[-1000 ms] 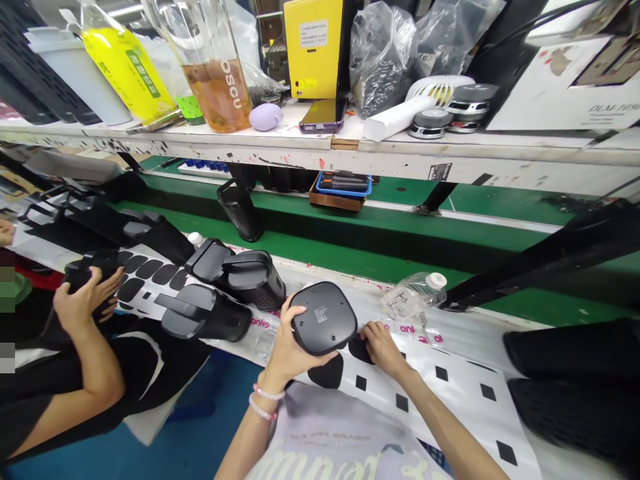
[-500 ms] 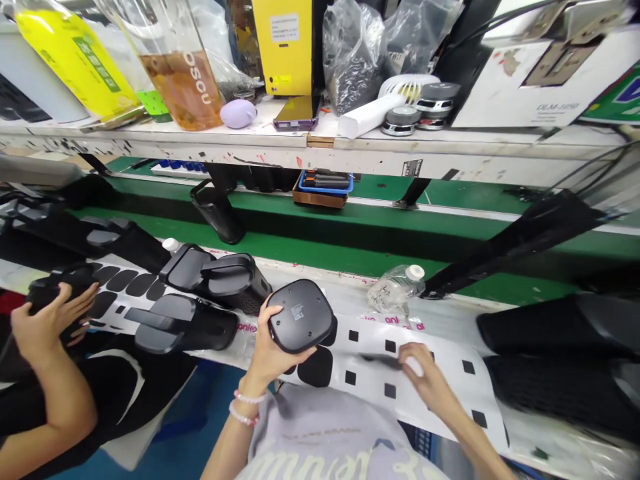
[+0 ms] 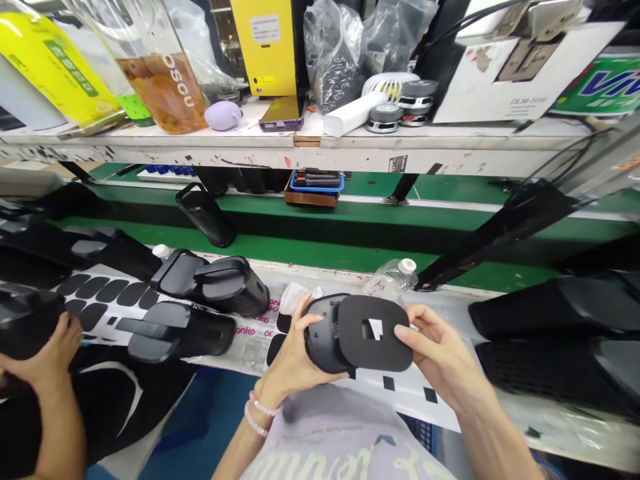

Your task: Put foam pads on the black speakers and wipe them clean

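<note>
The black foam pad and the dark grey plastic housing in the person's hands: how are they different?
The black foam pad is thin and flat with a cutout in its middle; the dark grey plastic housing is thicker and curved. The pad is in the right hand, the housing in the left hand. Both have rounded corners.

"OSCU" ran down the clear bottle point(image 3: 160, 93), "VIV" stood in blue on a green box point(image 3: 595, 87), a code like "DLM-1050" marked the white box point(image 3: 500, 73), and "anko" repeated along the plastic sheet point(image 3: 253, 353).
</note>
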The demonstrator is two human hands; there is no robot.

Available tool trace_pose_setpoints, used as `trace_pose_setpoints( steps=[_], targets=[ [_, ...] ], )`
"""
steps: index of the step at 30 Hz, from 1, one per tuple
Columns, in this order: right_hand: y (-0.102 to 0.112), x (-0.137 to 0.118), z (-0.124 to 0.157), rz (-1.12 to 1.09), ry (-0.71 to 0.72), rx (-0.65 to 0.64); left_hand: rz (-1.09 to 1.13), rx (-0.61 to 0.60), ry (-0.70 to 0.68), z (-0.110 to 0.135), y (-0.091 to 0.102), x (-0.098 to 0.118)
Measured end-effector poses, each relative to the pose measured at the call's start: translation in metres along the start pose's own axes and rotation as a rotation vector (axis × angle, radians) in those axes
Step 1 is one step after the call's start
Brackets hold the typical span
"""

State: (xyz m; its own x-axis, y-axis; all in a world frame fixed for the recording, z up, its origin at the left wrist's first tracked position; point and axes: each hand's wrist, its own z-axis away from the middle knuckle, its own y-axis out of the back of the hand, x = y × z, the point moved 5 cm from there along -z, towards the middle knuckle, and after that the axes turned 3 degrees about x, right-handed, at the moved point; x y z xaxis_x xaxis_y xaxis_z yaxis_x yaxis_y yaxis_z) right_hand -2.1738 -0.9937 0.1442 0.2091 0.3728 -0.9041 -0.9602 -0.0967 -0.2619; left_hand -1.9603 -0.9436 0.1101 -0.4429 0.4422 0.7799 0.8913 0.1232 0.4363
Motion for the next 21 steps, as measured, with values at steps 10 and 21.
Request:
trace_pose_setpoints(
  steps=[10, 21],
  targets=[
    [-0.035, -0.001, -0.023, 0.128, 0.089, -0.051, 0.012, 0.073, 0.27, 0.007, 0.014, -0.003],
    [-0.046, -0.001, -0.031, 0.197, 0.142, -0.095, -0.014, 0.072, 0.299, 0.003, 0.016, -0.001]
  ],
)
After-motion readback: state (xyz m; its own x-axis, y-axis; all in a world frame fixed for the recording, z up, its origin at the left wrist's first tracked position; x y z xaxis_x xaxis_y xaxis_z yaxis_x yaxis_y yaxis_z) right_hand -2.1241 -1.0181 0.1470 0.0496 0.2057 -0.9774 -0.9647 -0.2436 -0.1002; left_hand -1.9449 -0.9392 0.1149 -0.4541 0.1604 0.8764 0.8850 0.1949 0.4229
